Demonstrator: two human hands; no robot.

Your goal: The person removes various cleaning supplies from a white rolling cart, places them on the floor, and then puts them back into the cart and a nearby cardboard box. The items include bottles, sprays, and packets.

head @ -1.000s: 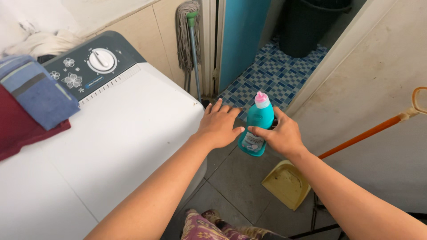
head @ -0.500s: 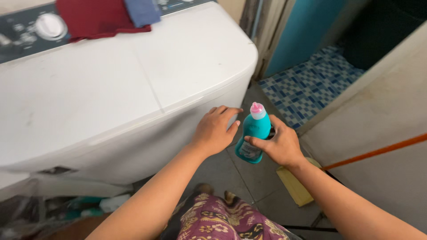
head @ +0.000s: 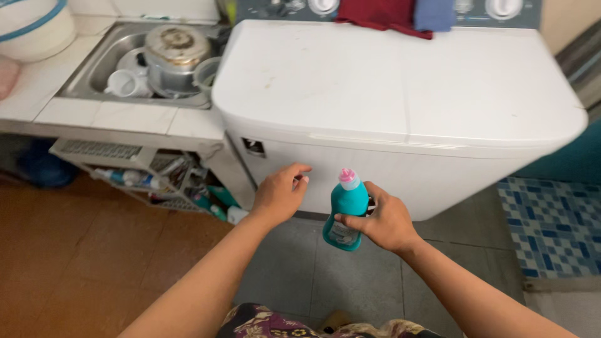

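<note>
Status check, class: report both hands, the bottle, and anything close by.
Right hand grips teal bottle, pink cap on. Left hand empty, beside it. Washing machine directly ahead.

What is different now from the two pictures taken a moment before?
The view has swung left: the mop, the orange-handled broom and the yellow dustpan are gone from sight, and a sink with a pot has come into view beside the washing machine. The left hand has curled its fingers and drawn a little away from the bottle. The right hand still grips the teal bottle, pink cap on.
</note>
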